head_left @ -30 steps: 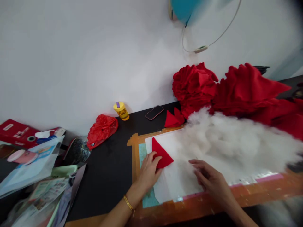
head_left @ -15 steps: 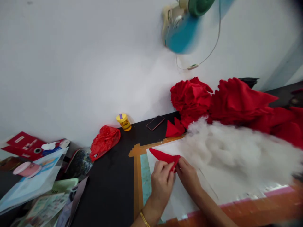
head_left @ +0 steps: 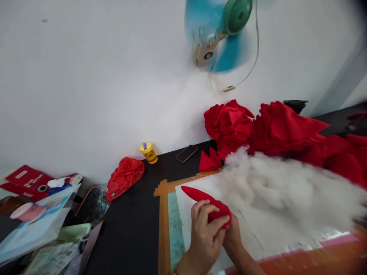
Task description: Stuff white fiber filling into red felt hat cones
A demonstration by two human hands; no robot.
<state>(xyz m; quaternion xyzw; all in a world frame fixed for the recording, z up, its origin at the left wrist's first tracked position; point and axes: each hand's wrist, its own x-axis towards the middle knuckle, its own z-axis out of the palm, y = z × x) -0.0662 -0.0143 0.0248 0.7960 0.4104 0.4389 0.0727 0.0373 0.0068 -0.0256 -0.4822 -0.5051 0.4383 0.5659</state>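
A red felt cone (head_left: 200,198) is held up over the white sheet (head_left: 258,225), its tip pointing left. My left hand (head_left: 206,236) is closed round the cone's wide end, fingers curled over it. My right hand (head_left: 233,242) sits just behind and under the same end, mostly hidden by the left hand; it seems to grip the cone too. A big heap of white stuffing fibre (head_left: 286,191) lies to the right, close to both hands.
Piles of red fabric (head_left: 272,128) at the back right, two small red cones (head_left: 210,160), a phone (head_left: 186,153), a yellow jar (head_left: 148,152), a red plastic bag (head_left: 124,176). Packets and booklets (head_left: 37,217) crowd the left. A running wall fan (head_left: 218,38) hangs above.
The flat red piece was lifted off the sheet and both hands came together on it; it now looks rounded like a cone. The view has tilted up.
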